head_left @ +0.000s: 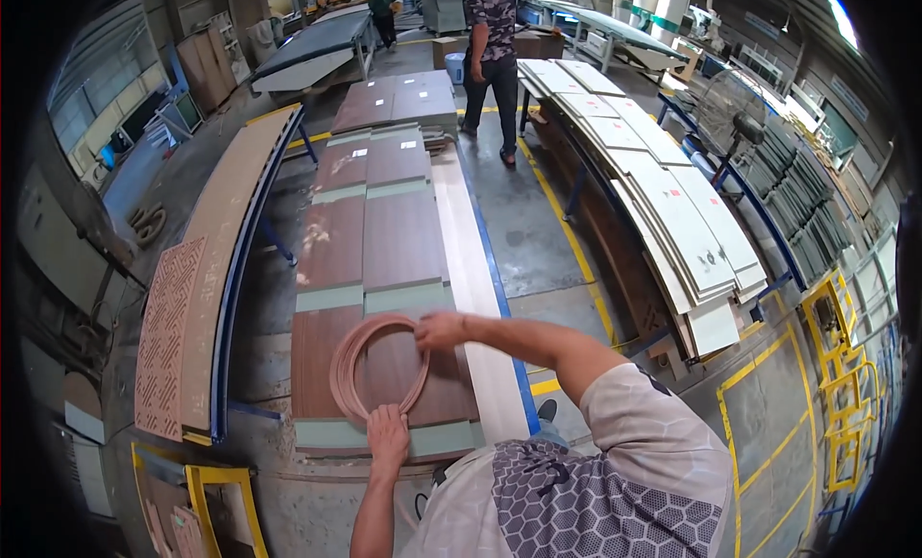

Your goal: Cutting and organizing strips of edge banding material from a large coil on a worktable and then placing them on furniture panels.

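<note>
A coil of reddish-brown edge banding [351,364] lies in a wide ring over the nearest brown panels [317,390]. My left hand [388,433] grips the coil's near side, its fingers pressed together on the strip. At the upper right of the ring, my right hand [440,330] has its fingers closed on the coil, the forearm reaching in from the right. Through the ring's middle shows brown panel surface. Pale green edges of lower panels stick out between the brown ones.
Left stands a long bench with a brown board [226,222] and a patterned cut-out panel [173,337]. To the right, a blue-framed table bears stacked white panels [663,188]. A person [492,49] stands in the aisle beyond; another [383,11] is farther back. Yellow frames [840,385] stand right.
</note>
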A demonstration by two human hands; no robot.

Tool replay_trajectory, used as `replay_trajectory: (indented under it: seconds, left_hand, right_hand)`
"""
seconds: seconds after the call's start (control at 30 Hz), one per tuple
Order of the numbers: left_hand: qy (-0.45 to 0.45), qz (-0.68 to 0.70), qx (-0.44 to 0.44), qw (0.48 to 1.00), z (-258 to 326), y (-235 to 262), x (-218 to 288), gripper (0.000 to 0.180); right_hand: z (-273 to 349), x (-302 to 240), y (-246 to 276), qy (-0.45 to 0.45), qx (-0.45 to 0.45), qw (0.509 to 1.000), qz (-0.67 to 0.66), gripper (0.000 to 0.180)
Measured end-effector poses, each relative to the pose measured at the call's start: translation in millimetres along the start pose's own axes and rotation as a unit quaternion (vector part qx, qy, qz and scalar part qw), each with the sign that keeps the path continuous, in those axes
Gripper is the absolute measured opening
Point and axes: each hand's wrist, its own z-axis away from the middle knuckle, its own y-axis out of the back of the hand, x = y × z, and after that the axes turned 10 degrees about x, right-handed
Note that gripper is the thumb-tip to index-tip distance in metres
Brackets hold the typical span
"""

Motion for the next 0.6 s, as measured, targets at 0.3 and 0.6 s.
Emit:
replay_trajectory:
  seconds: [0.3, 0.6]
  left_hand:
    - [0.045, 0.017, -0.013, 0.999, 19, 1, -5, 0.019]
    - [0.000, -0.046, -0.024, 0.999, 12, -13, -7, 0.017]
  right_hand:
    - [-51, -97, -8, -0.024, -0.092, 0.994, -0.058, 0.018]
    - [-51, -117, -28, 0.097, 0.013, 0.995, -0.020, 0.020]
